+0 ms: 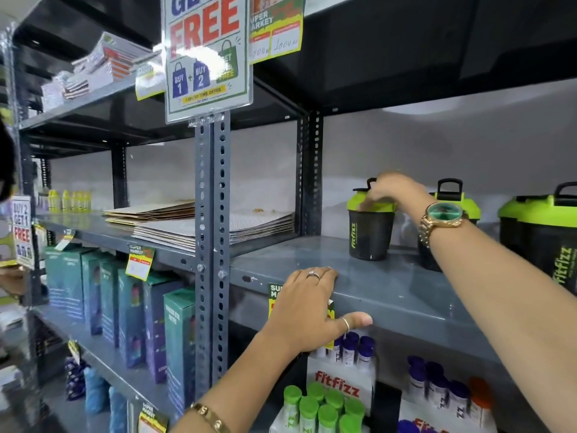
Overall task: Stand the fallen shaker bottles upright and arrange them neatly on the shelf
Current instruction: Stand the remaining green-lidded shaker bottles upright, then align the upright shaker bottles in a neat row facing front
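Three black plastic shaker bottles with lime-green lids stand upright on a grey painted metal shelf (390,285), each lid topped by a black carry loop. The right hand (392,190), a gold-banded watch (443,218) at its wrist, closes its fingers on the lid of the leftmost shaker bottle (370,234), whose smooth tapered side reads "Fitfizz" in green; the middle shaker bottle (451,198) sits partly behind the forearm, and the right shaker bottle (543,232) carries the same name. The left hand (312,310) grips the shelf's front lip, fingers together on top, thumb beneath, apparently covering a yellow price tag (330,310). Overhead, a laminated sign (206,57) reads "FREE", "BUY 1", "BUY 2".
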Demonstrator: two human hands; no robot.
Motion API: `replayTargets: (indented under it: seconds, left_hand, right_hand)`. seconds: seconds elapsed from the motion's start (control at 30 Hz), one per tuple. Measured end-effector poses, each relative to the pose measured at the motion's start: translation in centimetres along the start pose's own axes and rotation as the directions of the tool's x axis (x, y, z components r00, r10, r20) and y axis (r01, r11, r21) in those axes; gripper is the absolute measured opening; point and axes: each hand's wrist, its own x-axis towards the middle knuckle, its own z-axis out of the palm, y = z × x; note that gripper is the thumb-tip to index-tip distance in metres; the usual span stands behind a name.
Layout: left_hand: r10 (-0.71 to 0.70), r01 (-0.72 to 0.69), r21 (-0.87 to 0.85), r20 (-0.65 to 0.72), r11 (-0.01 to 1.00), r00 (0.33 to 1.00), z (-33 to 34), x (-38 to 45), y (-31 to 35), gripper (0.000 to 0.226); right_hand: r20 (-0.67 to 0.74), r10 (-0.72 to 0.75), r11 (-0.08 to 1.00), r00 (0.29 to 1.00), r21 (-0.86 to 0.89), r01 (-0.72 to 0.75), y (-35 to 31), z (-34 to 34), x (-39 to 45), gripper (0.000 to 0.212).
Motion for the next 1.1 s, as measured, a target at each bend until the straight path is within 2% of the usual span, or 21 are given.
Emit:
replayTargets:
  seconds: [0.1, 0.27, 0.33, 0.43, 0.5, 0.63, 0.73, 0.8, 0.9, 1.0, 1.1]
  left_hand:
    - [0.006, -0.006, 0.01, -0.009, 1.0, 1.0, 0.1, 0.0, -0.1, 0.087]
    - [0.007, -0.007, 0.012, -0.011, 1.0, 1.0, 0.2, 0.0, 0.0, 0.086]
    - [0.006, -0.006, 0.004, -0.012, 1.0, 1.0, 0.2, -0.1, 0.0, 0.085]
    - [0.013, -0.013, -0.003, -0.018, 1.0, 1.0, 0.2, -0.1, -0.1, 0.084]
    - [0.015, -0.015, -0.002, -0.026, 1.0, 1.0, 0.3, -0.1, -0.2, 0.084]
    - [0.019, -0.019, -0.002, -0.031, 1.0, 0.999, 0.5, -0.1, -0.3, 0.086]
    - [0.02, -0.02, -0.007, -0.037, 1.0, 0.999, 0.6, 0.0, -0.5, 0.087]
    - [0.023, -0.024, -0.008, -0.041, 1.0, 0.999, 0.6, 0.0, -0.5, 0.087]
    - [0.025, -0.026, -0.006, -0.054, 1.0, 0.998, 0.7, 0.0, -0.6, 0.088]
    - [0.021, -0.021, -0.014, -0.042, 1.0, 0.999, 0.6, 0.1, -0.4, 0.088]
    - [0.001, -0.002, -0.042, -0.016, 0.999, 1.0, 0.2, 0.3, -0.1, 0.084]
  right_hand:
    - [0.151, -0.011, 0.996, 0.989, 0.091, -0.003, 0.9, -0.5, 0.7, 0.06]
    - [0.196, -0.04, 0.984, 0.98, 0.178, 0.004, 1.6, 0.1, 0.9, 0.077]
    - [0.151, -0.049, 0.97, 0.987, 0.241, 0.012, 1.7, 0.6, 0.9, 0.086]
    - [0.005, -0.045, 0.938, 0.999, 0.344, 0.041, 1.4, 1.7, 1.0, 0.097]
    - [-0.068, -0.061, 0.92, 0.996, 0.383, 0.083, 1.5, 2.5, 1.1, 0.099]
    - [-0.054, -0.068, 0.928, 0.996, 0.362, 0.083, 1.7, 3.9, 1.2, 0.081]
    - [-0.061, -0.086, 0.917, 0.994, 0.386, 0.103, 1.7, 4.2, 1.2, 0.079]
    - [-0.07, -0.093, 0.916, 0.993, 0.385, 0.113, 1.9, 4.3, 1.2, 0.083]
    - [-0.088, -0.106, 0.902, 0.991, 0.41, 0.133, 2.4, 4.4, 0.5, 0.1]
    - [-0.233, -0.123, 0.855, 0.965, 0.468, 0.221, 3.1, 4.0, -1.0, 0.102]
    - [-0.409, -0.146, 0.849, 0.901, 0.416, 0.326, 4.0, 2.8, -2.5, 0.081]
